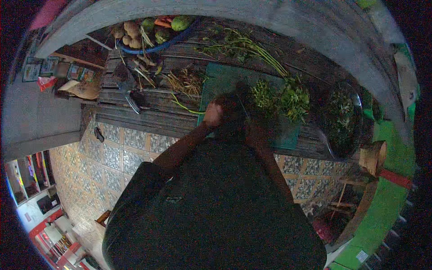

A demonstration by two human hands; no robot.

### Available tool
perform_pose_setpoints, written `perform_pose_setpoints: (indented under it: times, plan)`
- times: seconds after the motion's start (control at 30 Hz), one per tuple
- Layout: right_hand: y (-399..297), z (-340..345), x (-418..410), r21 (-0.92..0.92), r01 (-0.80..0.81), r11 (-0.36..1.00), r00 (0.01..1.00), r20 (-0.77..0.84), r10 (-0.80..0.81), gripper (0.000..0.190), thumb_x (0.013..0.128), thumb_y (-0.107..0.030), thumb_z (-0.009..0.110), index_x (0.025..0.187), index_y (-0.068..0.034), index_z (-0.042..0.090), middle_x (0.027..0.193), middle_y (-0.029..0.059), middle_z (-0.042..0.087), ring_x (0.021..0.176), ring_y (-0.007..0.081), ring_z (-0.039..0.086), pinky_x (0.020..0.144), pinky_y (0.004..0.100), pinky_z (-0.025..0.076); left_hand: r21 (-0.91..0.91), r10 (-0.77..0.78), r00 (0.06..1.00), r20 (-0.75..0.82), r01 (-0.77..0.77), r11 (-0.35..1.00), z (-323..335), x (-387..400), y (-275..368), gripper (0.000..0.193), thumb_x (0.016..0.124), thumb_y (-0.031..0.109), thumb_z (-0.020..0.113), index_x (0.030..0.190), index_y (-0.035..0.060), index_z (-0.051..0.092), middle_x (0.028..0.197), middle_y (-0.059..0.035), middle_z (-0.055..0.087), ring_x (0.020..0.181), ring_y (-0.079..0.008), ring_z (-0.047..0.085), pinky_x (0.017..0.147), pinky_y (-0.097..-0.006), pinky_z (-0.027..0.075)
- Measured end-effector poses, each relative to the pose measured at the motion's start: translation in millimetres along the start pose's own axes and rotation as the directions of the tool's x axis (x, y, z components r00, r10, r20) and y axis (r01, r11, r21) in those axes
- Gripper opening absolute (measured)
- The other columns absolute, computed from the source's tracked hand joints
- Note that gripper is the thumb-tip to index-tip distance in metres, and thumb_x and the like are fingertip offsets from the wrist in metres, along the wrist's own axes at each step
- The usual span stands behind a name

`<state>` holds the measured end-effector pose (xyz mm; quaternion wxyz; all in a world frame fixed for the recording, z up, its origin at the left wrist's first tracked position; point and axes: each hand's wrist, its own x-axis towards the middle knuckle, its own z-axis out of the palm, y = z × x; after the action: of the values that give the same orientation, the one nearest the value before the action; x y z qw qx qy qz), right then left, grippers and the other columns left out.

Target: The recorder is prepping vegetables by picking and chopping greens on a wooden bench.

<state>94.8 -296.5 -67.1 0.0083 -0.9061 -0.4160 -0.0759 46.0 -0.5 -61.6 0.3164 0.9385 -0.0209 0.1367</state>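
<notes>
My left hand (214, 113) is bent over the left part of a green cutting board (221, 76), closed around one end of a long green stalk (185, 107). My right hand (244, 116) lies in deep shadow beside it; a thin blade-like edge (242, 104) shows there, but the grip cannot be made out. Chopped green pieces (264, 94) and a bunch of leafy greens (294, 98) lie on the board's right side. Long green stems (260, 54) reach from the leaves over the board's far edge. Left of the board is a pile of thin brownish stalks or roots (187, 82).
A blue-rimmed basket (162, 46) of potatoes, carrots and green vegetables stands at the far left of the slatted wooden table (152, 116). A clear bowl (358, 104) with cut greens stands at the right. Scraps and a dark-handled tool (133, 103) lie at the left.
</notes>
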Motion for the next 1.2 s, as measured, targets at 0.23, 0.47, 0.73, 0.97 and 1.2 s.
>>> perform_pose_setpoints:
  times: [0.23, 0.47, 0.73, 0.97, 1.2]
  plan:
    - [1.5, -17.5, 18.6, 0.229, -0.075, 0.97, 0.987, 0.153, 0.04, 0.043, 0.109, -0.02, 0.045, 0.149, -0.004, 0.048, 0.142, 0.0293, 0.055, 0.122, 0.0477, 0.06, 0.104, 0.0515, 0.05, 0.076, -0.299, 0.942, 0.149, 0.291, 0.954, 30.0, -20.6, -14.0, 0.045, 0.094, 0.016, 0.055, 0.137, 0.0026, 0.063, 0.141, -0.0272, 0.056, 0.123, -0.0464, 0.056, 0.103, -0.0555, 0.05]
    - [-8.8, -49.0, 22.3, 0.406, -0.178, 0.896, 0.948, 0.315, 0.046, 0.044, 0.109, -0.02, 0.044, 0.15, -0.004, 0.047, 0.144, 0.0302, 0.053, 0.124, 0.0482, 0.058, 0.106, 0.0517, 0.049, -0.027, -0.014, 0.995, -0.099, 0.011, 1.0, -16.1, 2.2, 19.7, 0.05, 0.094, 0.016, 0.051, 0.142, 0.003, 0.058, 0.143, -0.0249, 0.056, 0.125, -0.0473, 0.057, 0.105, -0.0535, 0.05]
    - [-10.1, -38.2, 60.8, 0.445, 0.001, 0.896, 0.976, 0.195, -0.098, 0.042, 0.109, -0.02, 0.044, 0.148, -0.003, 0.049, 0.141, 0.0306, 0.054, 0.123, 0.0478, 0.059, 0.105, 0.0517, 0.049, -0.192, -0.253, 0.959, 0.124, 0.274, 0.942, -22.1, 9.5, 29.5, 0.052, 0.092, 0.015, 0.056, 0.143, 0.0063, 0.058, 0.14, -0.0213, 0.06, 0.124, -0.044, 0.059, 0.103, -0.0485, 0.053]
    - [-4.6, -22.2, 115.3, 0.603, -0.234, 0.763, 0.936, 0.351, 0.009, 0.039, 0.11, -0.031, 0.046, 0.13, 0.001, 0.06, 0.124, 0.0269, 0.065, 0.113, 0.0433, 0.065, 0.096, 0.0504, 0.052, -0.203, -0.068, 0.996, -0.057, 0.055, 0.978, -38.2, 6.2, 36.0, 0.056, 0.083, 0.01, 0.067, 0.14, 0.0078, 0.061, 0.141, -0.021, 0.061, 0.121, -0.0439, 0.062, 0.1, -0.0481, 0.054]
    - [-28.2, -155.8, 121.3, 0.316, -0.468, 0.826, 0.683, 0.722, 0.111, 0.039, 0.109, -0.034, 0.05, 0.126, 0.0, 0.061, 0.115, 0.0258, 0.068, 0.105, 0.0431, 0.068, 0.087, 0.0501, 0.054, -0.256, -0.111, 0.988, -0.107, 0.081, 0.963, -54.9, 16.9, 55.7, 0.047, 0.088, 0.013, 0.064, 0.134, 0.0074, 0.064, 0.132, -0.0213, 0.066, 0.118, -0.0432, 0.064, 0.099, -0.049, 0.054]
